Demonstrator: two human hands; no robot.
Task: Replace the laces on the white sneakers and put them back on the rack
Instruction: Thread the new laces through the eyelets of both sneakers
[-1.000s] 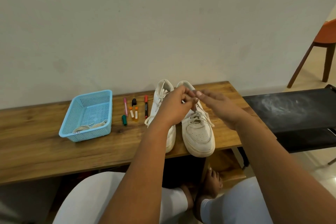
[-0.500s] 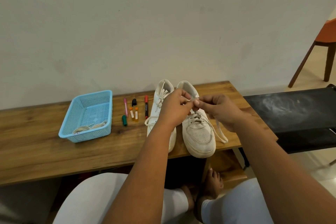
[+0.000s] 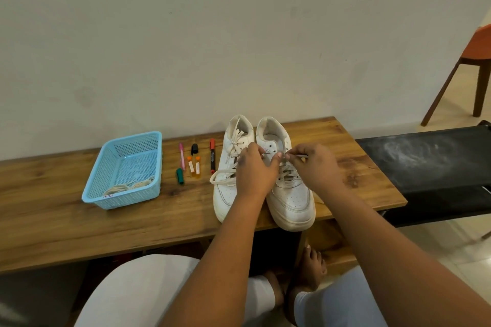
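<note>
Over the right-hand white sneaker [image 3: 288,188], a person's two hands meet at the eyelets. The right hand [image 3: 314,166] pinches the tip of a white lace [image 3: 301,156]; the left hand [image 3: 255,170] curls its fingers at the shoe's tongue, seemingly pinching the same lace, though the contact is hard to see. The left sneaker [image 3: 228,167], laced, sits touching its partner on a wooden bench [image 3: 53,199]. Further left lie several markers [image 3: 212,155] and a blue plastic basket [image 3: 125,170] holding a small coil of cream laces [image 3: 127,186].
</note>
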